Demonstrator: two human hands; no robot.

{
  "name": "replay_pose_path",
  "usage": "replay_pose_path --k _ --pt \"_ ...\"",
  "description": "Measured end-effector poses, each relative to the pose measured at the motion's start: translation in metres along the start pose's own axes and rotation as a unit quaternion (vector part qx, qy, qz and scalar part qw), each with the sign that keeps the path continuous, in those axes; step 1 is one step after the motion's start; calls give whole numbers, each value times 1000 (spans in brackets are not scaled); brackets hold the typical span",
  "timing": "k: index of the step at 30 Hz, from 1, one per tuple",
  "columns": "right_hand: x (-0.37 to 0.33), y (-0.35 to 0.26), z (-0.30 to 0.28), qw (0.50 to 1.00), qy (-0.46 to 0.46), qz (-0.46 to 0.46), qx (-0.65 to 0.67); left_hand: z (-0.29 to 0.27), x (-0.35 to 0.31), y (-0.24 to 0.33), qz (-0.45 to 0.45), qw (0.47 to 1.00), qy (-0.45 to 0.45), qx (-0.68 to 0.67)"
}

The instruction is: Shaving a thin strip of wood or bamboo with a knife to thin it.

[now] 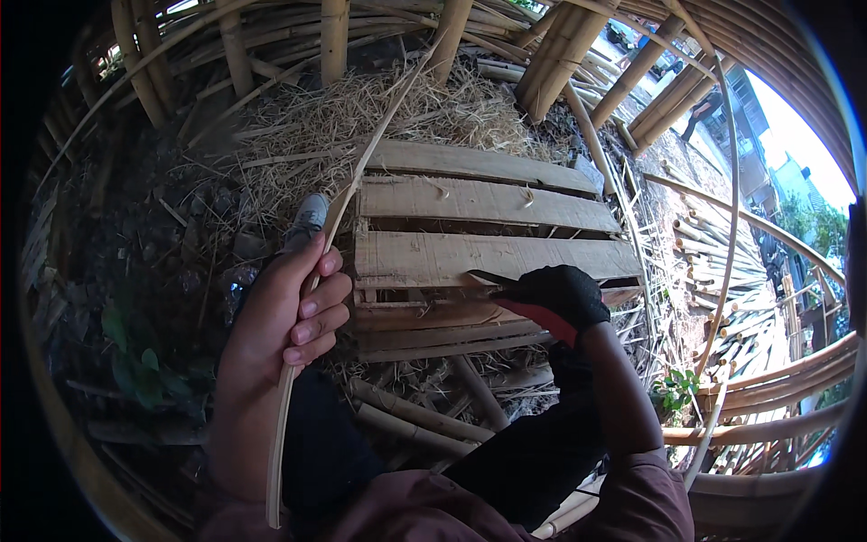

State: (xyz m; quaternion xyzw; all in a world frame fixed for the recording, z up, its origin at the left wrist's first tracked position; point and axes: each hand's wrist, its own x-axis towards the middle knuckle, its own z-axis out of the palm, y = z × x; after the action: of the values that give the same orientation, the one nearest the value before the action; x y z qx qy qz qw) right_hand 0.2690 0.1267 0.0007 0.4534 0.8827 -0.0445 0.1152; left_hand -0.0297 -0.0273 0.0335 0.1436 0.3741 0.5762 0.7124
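The long bamboo strip (pixel 339 206) is in the bare left hand (pixel 298 303), whose fingers are closed around it below its middle. It rises at a slant beside the left edge of the desk (pixel 497 257), passes by the far left corner, and its thin end points toward the bamboo posts (pixel 333 41). The lower end comes down near the person's lap.

The gloved right hand (pixel 555 298) has its fingers wrapped around a dark knife (pixel 492 276); the handle is hidden. The blade is above the slat at the near edge, pointing left, but I cannot tell if it touches the wood.

I judge the strip to be light and springy, stiff along its length but easy to bend at the thin end. Its smooth face could slip a little, and its long edges may be sharp for bare skin, so the thicker lower part looks the safer place to hold.

The best room seems to be above the desk, from the strip to the right edge, where only small curls (pixel 528 199) lie. Beyond the far edge, the shavings (pixel 452 117) and posts leave less space for the long end.
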Motion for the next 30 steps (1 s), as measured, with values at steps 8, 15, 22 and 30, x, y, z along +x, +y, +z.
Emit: replay_pose_path --k 8,15,22,30 --pt "4 10 40 989 109 -101 25 3 5 0 -7 1000 -18 -16" --pt "29 4 -7 771 32 -601 208 -7 17 -4 17 996 -22 -82" --pt "108 37 -88 828 175 45 531 -17 34 -12 69 991 8 -111" --pt "145 9 -29 828 381 -397 -111 -18 31 -9 56 993 -2 -105"
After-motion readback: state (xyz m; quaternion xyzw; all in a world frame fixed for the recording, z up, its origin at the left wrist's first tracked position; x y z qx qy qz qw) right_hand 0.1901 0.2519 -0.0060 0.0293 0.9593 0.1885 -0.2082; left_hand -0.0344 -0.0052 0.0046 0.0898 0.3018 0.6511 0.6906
